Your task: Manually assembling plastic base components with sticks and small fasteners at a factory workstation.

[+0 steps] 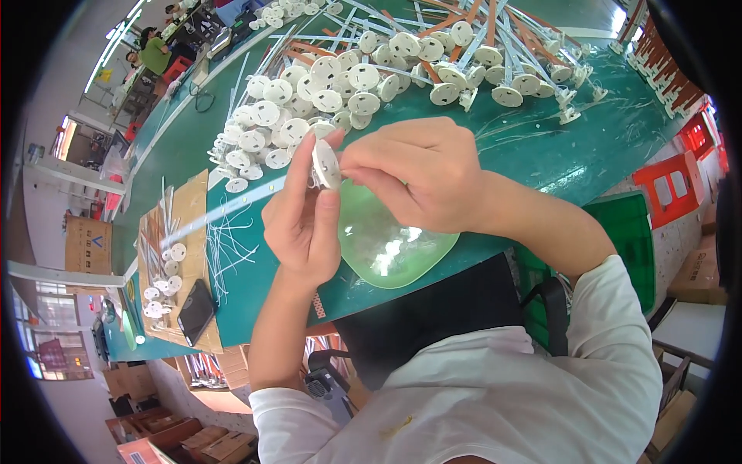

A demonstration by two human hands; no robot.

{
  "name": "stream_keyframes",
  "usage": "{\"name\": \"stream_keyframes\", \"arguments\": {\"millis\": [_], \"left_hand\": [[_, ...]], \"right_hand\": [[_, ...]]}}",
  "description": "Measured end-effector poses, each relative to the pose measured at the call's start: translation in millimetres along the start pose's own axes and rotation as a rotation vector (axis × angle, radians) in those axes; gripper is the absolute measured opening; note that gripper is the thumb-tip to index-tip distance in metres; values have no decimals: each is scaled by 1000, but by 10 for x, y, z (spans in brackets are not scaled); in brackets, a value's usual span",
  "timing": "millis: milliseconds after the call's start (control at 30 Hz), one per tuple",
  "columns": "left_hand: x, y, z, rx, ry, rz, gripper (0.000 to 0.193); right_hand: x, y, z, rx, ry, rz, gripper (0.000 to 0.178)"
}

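My left hand grips a white disc upright by its rim, exposing its face. My right hand pinches its edge, directly above the green bowl on the surface.

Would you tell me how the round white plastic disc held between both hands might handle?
The round white plastic disc probably is light and stiff: fingertips alone hold it, unbent. On edge it might roll; laid flat, like the piled discs, it likely stays put.
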State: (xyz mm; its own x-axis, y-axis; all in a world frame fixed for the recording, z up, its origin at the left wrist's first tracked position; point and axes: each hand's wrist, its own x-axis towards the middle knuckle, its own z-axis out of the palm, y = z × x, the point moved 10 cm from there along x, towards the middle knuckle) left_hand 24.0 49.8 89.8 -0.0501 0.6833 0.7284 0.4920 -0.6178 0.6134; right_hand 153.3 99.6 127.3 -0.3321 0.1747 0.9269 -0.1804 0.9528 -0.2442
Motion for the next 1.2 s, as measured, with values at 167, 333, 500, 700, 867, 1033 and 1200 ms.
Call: {"name": "stream_keyframes", "arguments": {"millis": [167, 333, 500, 700, 867, 1033, 1200], "left_hand": [[-5, -65, -29, -104, 27, -25, 49], [-24, -154, -22, -118, -1, -81, 50], [-6, -222, -41, -299, 52, -125, 49], [-26, -192, -75, -296, 117, -148, 48], [35, -73, -95, -99, -28, -140, 45], [82, -336, -713, 118, -118, -652, 38], [-147, -711, -2711, 356, 134, -901, 26]], "right_hand": [[-41, -32, 14, 0, 25, -29, 14], [-57, -20, 48, -16, 49, -19, 13], [-51, 2, 23, 44, 101, 1, 12], [-61, 133, 13, 203, 63, 118, 14], [-60, 45, 109, 110, 30, 44, 16], [-18, 43, 162, 0, -68, 66, 19], [10, -12, 189, -5, -155, 33, 21]]}}
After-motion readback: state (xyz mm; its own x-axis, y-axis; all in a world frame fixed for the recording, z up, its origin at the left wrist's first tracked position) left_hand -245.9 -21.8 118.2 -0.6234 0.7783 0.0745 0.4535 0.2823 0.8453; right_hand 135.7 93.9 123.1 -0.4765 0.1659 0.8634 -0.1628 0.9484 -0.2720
